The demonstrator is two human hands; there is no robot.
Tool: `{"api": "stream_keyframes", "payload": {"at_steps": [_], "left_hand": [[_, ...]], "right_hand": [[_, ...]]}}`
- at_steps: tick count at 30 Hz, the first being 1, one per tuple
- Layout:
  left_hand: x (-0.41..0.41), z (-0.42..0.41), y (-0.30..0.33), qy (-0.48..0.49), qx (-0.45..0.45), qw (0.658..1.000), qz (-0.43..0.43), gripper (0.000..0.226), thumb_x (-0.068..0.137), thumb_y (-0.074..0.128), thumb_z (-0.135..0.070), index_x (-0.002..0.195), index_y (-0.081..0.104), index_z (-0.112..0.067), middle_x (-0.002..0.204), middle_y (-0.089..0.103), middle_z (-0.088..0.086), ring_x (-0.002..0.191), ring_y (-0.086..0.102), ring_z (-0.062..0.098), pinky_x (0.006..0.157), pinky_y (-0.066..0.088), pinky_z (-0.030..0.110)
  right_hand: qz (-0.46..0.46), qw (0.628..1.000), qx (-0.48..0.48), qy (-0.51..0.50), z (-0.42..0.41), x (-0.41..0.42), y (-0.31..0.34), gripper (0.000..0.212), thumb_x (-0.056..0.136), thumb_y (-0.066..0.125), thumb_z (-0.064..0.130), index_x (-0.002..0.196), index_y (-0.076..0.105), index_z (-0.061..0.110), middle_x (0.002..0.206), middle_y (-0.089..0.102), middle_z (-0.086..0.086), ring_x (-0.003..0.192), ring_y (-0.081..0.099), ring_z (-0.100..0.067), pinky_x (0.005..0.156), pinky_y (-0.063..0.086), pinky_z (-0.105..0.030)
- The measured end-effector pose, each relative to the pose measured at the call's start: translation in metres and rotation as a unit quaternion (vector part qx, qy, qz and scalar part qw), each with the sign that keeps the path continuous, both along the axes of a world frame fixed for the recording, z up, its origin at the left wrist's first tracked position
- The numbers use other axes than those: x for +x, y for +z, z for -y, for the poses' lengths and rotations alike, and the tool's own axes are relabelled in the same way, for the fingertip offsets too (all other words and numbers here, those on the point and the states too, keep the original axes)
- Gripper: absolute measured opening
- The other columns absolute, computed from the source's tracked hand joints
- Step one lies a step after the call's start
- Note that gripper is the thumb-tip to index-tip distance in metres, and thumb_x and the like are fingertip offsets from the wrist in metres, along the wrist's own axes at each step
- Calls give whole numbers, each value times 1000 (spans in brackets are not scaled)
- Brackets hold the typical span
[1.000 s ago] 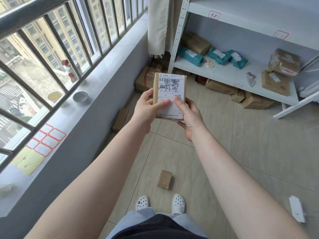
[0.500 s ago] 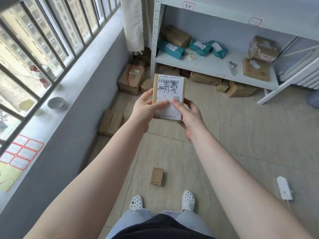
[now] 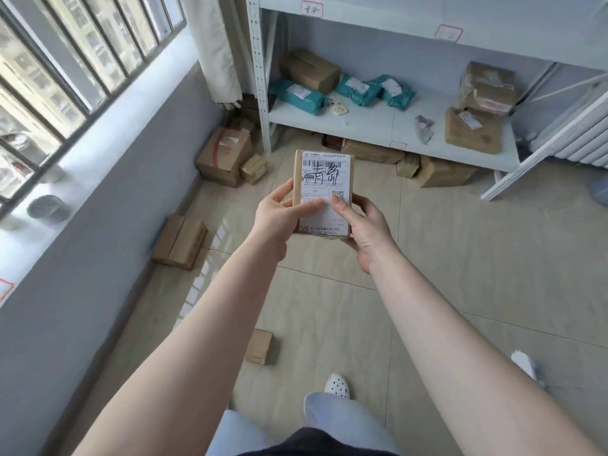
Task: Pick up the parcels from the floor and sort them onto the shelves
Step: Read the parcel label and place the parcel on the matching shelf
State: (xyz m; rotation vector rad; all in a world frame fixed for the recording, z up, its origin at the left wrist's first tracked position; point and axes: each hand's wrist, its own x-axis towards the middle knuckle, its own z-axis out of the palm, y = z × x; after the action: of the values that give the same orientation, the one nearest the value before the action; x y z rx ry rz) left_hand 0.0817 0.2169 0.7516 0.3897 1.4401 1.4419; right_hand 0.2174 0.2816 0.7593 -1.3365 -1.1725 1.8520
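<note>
I hold a small cardboard parcel (image 3: 324, 179) with a white shipping label, label side up, in front of me. My left hand (image 3: 279, 215) grips its left edge with the thumb on the label; my right hand (image 3: 365, 228) supports its right edge and underside. Ahead stands a white metal shelf (image 3: 368, 126) carrying brown boxes and teal mailer bags (image 3: 301, 97). On the floor lie more parcels: a small box (image 3: 260, 346) near my feet, a flat box (image 3: 181, 240) by the wall, a larger box (image 3: 223, 156) beside the shelf post.
A barred window and white sill (image 3: 82, 166) with small containers run along the left wall. More boxes (image 3: 441, 171) sit under the shelf. A white radiator (image 3: 579, 133) stands at the right. A white device (image 3: 524, 363) lies on the tiled floor by my right arm.
The view has swung right and closer to the shelf. Both hands keep the same hold on the parcel. My feet have shifted; one shoe now shows.
</note>
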Motion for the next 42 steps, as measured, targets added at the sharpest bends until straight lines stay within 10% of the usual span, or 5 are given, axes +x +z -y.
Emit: {"api": "stream_keyframes", "payload": {"at_steps": [16, 29, 42], "left_hand": [[56, -105, 15, 33, -2, 999, -2, 73, 73, 85, -10, 140, 57, -15, 110, 78, 3, 93, 77, 20, 90, 60, 39], [-30, -275, 18, -1, 6, 1000, -13, 73, 71, 87, -12, 139, 60, -16, 113, 77, 3, 99, 76, 21, 92, 59, 39], [-114, -419, 22, 14, -2, 1000, -19, 84, 60, 90, -23, 138, 60, -21, 113, 77, 2, 102, 75, 24, 92, 59, 43]], "right_hand": [[-1, 1000, 3, 29, -111, 54, 12, 58, 77, 78, 37, 128, 57, 18, 90, 73, 3, 73, 71, -10, 61, 53, -20], [-4, 1000, 15, 9, -270, -26, 24, 47, 80, 76, 32, 122, 60, 19, 93, 72, 7, 74, 70, -7, 48, 50, -14], [10, 999, 18, 32, -418, -112, 26, 53, 79, 76, 36, 125, 58, 19, 92, 73, 1, 80, 71, -13, 68, 57, -25]]}}
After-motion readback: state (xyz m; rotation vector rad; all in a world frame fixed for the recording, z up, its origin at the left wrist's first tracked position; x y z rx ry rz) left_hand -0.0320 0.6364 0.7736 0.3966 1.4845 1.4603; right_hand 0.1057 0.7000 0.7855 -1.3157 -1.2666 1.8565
